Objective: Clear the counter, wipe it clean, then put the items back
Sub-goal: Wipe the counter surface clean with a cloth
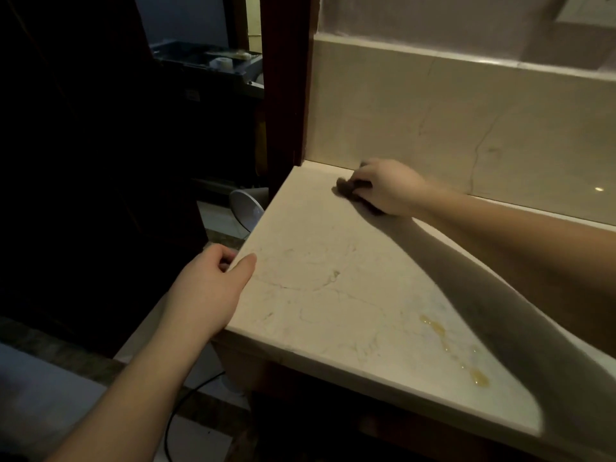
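Gripping the counter's left edge, left hand has thumb on top and fingers curled under | yellowish spill streaks the top near the front edge | right hand holds a dark cloth pressed to the far left corner by the backsplash

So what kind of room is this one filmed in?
Probably a bathroom or hotel vanity: a marble counter with matching backsplash, and a cleaning cart through the doorway. The right hand wipes with a cloth.
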Available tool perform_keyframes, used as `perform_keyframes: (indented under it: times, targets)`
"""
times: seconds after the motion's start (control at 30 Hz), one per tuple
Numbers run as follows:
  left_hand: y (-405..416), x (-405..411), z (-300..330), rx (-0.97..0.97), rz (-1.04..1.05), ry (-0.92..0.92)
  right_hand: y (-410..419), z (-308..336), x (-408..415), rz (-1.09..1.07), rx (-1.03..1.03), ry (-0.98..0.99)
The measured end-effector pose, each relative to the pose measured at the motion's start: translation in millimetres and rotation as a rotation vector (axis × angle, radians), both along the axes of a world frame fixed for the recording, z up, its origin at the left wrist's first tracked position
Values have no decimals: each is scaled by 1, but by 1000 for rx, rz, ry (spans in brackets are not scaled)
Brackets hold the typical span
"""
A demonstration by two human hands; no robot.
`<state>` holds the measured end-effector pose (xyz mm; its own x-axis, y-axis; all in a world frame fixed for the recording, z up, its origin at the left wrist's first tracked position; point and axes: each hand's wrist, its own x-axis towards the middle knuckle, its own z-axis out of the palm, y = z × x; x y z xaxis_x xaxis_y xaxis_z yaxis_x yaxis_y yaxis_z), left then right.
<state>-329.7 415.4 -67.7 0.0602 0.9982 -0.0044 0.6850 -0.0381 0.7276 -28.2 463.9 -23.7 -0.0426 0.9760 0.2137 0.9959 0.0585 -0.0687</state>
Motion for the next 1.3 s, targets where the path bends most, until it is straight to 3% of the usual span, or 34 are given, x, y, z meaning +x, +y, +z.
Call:
perform_keyframes:
  times: [0.17, 0.27, 0.4, 0.6, 0.67, 0.8, 0.87, 1.07, 1.13, 1.3]
  targets:
    - [2, 0, -2, 10, -10, 5, -48, -1, -1, 183, -55, 21]
    - [3, -1, -2, 12, -12, 6, -8, 2, 12, 48, -43, -56]
    - [3, -1, -3, 15, -7, 13, 19, 0, 0, -45, -4, -6]
    - [4, -1, -4, 15, -22, 17, -76, -1, -46, 327, -75, 132]
    - [5, -2, -5, 18, -24, 18, -65, 1, -37, 289, -93, 83]
    - [5, -2, -5, 24, -24, 21, -2, 2, -14, 15, -35, -5]
    - [5, -2, -6, 26, -20, 20, 4, -2, -22, 12, -21, -6]
    - [5, -2, -6, 16, -36, 27, -110, 3, -70, 416, -100, 91]
    - [5, -2, -5, 18, -41, 35, -122, 3, -69, 460, -159, 87]
    - [4, -2, -7, 28, -33, 56, -48, 4, -29, 105, -71, 33]
